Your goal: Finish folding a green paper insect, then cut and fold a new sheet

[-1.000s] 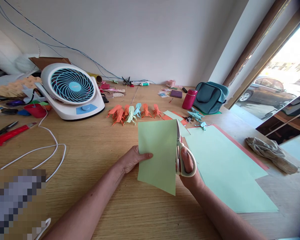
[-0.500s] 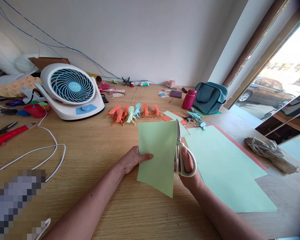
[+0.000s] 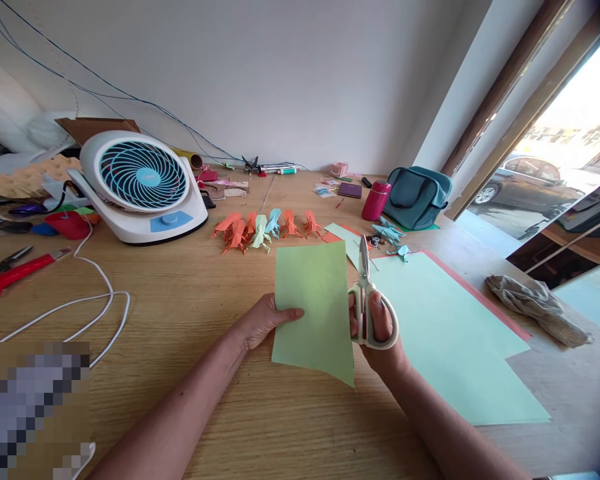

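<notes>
My left hand [image 3: 269,321] pinches the left edge of a light green sheet of paper [image 3: 313,300], its thumb lying across the front. The sheet is held up above the table, and its lower edge slants down to the right. White-handled scissors [image 3: 364,293] are in my right hand [image 3: 383,340], with the thumb through one handle loop. Their blades point up and look closed, just right of the paper's edge. Whether any right-hand finger touches the sheet I cannot tell.
Large pale green sheets [image 3: 455,347] lie to the right, over red paper. Several folded paper figures [image 3: 260,232] stand behind. A fan [image 3: 143,180], a red utility knife [image 3: 25,272] and a white cable [image 3: 113,293] are at left; a pink flask [image 3: 376,200] and teal bag [image 3: 417,197] are back right.
The scissors have moved slightly right, away from the paper's right edge, and their blades now show fully. The sheet's lower right corner has swung a little to the right.
</notes>
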The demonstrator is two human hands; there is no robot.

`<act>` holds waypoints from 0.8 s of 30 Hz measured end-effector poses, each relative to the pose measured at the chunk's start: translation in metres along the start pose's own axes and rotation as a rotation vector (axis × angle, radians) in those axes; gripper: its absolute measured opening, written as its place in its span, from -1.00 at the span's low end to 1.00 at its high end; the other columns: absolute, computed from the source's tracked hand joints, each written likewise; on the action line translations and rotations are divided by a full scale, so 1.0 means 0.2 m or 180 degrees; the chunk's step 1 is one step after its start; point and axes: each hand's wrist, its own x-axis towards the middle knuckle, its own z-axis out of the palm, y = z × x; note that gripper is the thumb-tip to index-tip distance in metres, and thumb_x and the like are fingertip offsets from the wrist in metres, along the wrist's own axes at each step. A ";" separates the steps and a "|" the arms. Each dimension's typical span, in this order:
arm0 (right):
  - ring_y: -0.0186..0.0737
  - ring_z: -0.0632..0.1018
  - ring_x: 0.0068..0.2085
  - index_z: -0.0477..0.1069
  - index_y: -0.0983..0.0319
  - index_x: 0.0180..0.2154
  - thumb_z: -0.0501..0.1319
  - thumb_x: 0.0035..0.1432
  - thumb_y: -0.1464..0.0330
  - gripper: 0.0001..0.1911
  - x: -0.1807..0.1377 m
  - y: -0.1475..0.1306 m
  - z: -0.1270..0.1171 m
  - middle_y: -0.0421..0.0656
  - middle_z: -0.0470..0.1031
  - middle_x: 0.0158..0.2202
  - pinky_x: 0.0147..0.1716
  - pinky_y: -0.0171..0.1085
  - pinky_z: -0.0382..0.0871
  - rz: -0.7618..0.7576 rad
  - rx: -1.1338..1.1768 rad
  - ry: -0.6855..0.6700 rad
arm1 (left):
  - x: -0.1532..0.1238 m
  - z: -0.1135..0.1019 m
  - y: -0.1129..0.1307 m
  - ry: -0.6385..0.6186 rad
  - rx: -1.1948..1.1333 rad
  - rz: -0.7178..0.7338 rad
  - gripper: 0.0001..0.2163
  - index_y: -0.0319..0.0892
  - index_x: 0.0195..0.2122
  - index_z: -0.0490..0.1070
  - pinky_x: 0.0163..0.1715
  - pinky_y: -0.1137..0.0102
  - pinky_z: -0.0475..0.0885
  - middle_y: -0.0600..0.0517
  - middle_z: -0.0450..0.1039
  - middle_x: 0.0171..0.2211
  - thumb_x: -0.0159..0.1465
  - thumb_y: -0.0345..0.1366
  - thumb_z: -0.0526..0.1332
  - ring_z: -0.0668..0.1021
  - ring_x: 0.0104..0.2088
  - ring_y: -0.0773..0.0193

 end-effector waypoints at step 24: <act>-0.04 0.54 -0.18 0.49 0.23 -0.22 0.14 0.27 0.19 -0.73 0.32 0.00 -0.46 0.03 0.56 -0.19 -0.29 -0.22 0.19 0.0584 -0.4949 0.0404 | 0.04 -0.08 0.03 0.0731 -0.0457 0.0468 -0.46 -0.21 -0.11 0.57 0.02 0.18 0.46 -0.13 0.62 -0.07 -0.14 -0.19 0.57 0.61 -0.02 -0.01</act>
